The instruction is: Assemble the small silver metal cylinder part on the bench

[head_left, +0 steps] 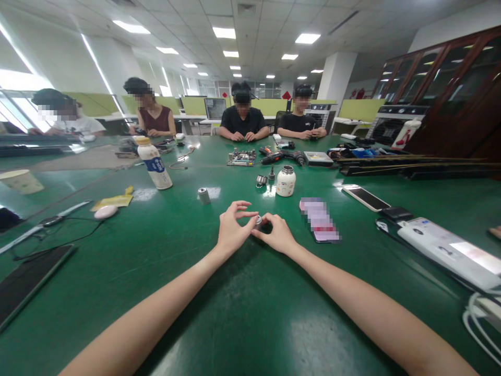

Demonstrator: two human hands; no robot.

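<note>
Cylinder [258, 221] sat between left hand [235, 228] and right hand [280, 236], each fingertip grip pinched nearly closed on it; light, even pressure seemed best.

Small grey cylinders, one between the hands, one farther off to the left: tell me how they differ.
The near cylinder sits between the left hand and right hand; the far cylinder stands untouched on the table. The near cylinder is partly hidden, while the far cylinder shows plainly. Both look small, grey and metallic.
</note>
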